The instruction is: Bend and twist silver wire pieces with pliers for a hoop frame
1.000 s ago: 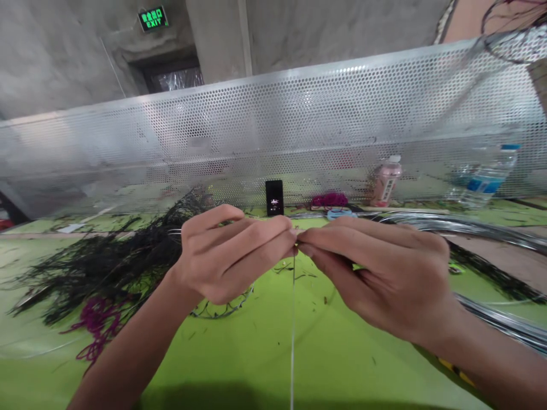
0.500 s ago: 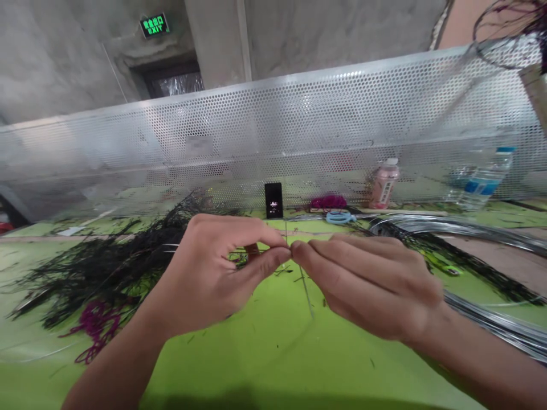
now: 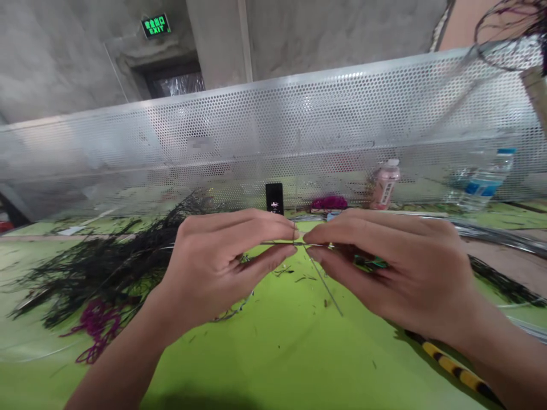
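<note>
A thin, straight wire (image 3: 281, 244) runs level between my two hands above the green table. My left hand (image 3: 217, 262) pinches it between thumb and fingers, close to where a thin grey strand (image 3: 327, 285) crosses it. That strand slants down toward me on the right, and its upper end shows faintly above the fingertips. Just across the gap, my right hand (image 3: 397, 267) has its thumb and forefinger closed around the wire beside the crossing. Whether the right fingertips also touch the strand is hard to make out.
Dark, thin strands (image 3: 123, 262) lie heaped at left, with magenta cord (image 3: 96, 327) beside them. Behind stand a phone (image 3: 274, 196), a pink bottle (image 3: 385, 185) and a clear bottle (image 3: 482, 188). Coiled wire (image 3: 499, 234) and a yellow-black handle (image 3: 453, 367) lie right.
My right hand has turned and shifted right, its fingertips now slightly apart from my left's. More wire shows between them. The crossing strand has swung rightward; the yellow-black handle has come into view.
</note>
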Motion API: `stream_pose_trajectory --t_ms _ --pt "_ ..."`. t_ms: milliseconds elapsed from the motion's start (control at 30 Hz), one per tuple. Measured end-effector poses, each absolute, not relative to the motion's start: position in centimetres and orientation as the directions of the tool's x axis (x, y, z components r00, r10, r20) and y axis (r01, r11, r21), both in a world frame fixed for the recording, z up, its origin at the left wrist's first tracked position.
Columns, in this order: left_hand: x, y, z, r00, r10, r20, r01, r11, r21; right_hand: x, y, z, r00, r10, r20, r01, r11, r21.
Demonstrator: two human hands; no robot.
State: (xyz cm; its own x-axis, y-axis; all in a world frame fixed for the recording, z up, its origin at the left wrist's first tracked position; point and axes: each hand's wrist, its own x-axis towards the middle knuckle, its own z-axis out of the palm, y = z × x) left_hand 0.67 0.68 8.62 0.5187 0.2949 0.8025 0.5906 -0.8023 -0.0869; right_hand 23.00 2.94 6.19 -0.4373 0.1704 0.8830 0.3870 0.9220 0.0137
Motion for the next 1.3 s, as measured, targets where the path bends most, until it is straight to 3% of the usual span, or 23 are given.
stream_pose_trajectory --t_ms 133,267,367,433,500,567,667,733,833,967,1100,1200,1300 --pt "0.6 0.8 8.5 0.506 0.249 0.826 0.583 -0.804 -0.115 23.2 3.0 6.2 -0.46 0.146 0.876 0.4 0.914 0.058" --pt "0.1 0.9 8.5 0.57 0.108 0.814 0.603 -0.728 -0.326 23.3 3.3 6.0 -0.477 0.096 0.874 0.405 0.906 0.122" --pt "-0.2 1.2 8.3 0.643 -0.069 0.763 0.5 -0.717 -0.486 23.2 3.4 5.8 -0.48 0.007 0.877 0.411 0.885 0.218" --pt "-0.3 1.3 8.3 0.664 -0.145 0.733 0.446 -0.71 -0.544 23.2 3.4 6.0 -0.476 0.005 0.88 0.401 0.891 0.212" --pt "-0.4 1.3 8.4 0.671 -0.167 0.722 0.452 -0.68 -0.577 23.6 3.5 6.4 -0.487 0.087 0.869 0.339 0.936 0.095" --pt "-0.5 1.4 8.5 0.68 -0.18 0.711 0.48 -0.624 -0.617 24.3 3.8 7.0 -0.539 0.239 0.808 0.251 0.961 -0.118" --pt "-1.1 1.6 8.6 0.661 -0.265 0.702 0.504 -0.537 -0.677 25.9 4.5 7.7 -0.644 0.431 0.632 0.142 0.879 -0.455" --pt "-1.8 1.8 8.4 0.644 -0.284 0.711 0.529 -0.506 -0.681 26.7 5.1 7.9 -0.672 0.488 0.558 0.054 0.783 -0.62" --pt "-2.7 2.3 8.1 0.622 -0.249 0.743 0.589 -0.476 -0.653 27.0 5.5 7.8 -0.698 0.509 0.503 -0.049 0.668 -0.743" --pt "-2.8 3.0 8.5 0.592 -0.344 0.729 0.585 -0.438 -0.682 26.5 5.2 7.8 -0.712 0.521 0.472 -0.041 0.639 -0.768" --pt "-2.3 2.6 9.1 0.573 -0.182 0.799 0.561 -0.624 -0.544 26.3 4.9 8.0 -0.702 0.545 0.459 -0.003 0.642 -0.766" --pt "-1.9 1.3 9.5 0.482 0.117 0.869 0.6 -0.766 -0.23 26.2 5.0 8.0 -0.684 0.55 0.479 0.014 0.667 -0.745" --pt "-1.7 0.0 10.2 0.462 0.407 0.788 0.624 -0.781 0.038 26.1 5.0 7.9 -0.681 0.544 0.491 0.023 0.686 -0.728"
